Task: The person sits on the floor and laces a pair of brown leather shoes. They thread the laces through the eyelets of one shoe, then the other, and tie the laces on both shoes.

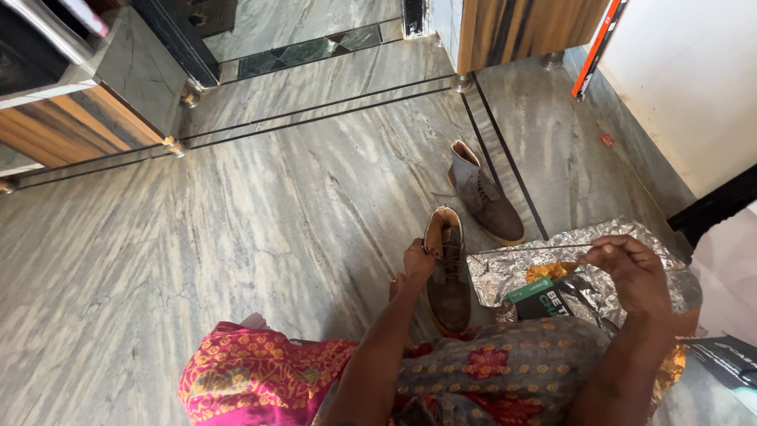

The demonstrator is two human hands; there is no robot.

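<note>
Seated on a grey veined stone floor (276, 213), with a brown suede ankle boot with a tan lining (449, 296) standing upright just ahead of the knees. Left hand (418, 264) closed on the collar of that boot, fingers curled over the rim and thumb on the outside. Right hand (631, 272) well to the right of the boot, thumb and forefinger pinched narrow on a thin dark lace (536, 249), the other fingers loosely folded. Lace drawn taut in a nearly level line from the boot's eyelets to the pinch.

Second matching brown boot (485, 197) beyond the held boot and slightly right of it, apart, toe pointing away. Crumpled silver foil sheet (497, 280) just right of the boot, under the taut lace, with a dark box with a green edge (544, 300) lying on it. Pink and grey patterned cloth (489, 363) across the lap, nearer than the boot. Wood-fronted cabinet (67, 126) far left of the boot.

To work the lace well, probably best: brace the boot firmly at the collar so it neither tips nor slides; pull in line with the eyelets, not upward; grip close to the lace's end; steer clear of the foil's ragged edges.
</note>
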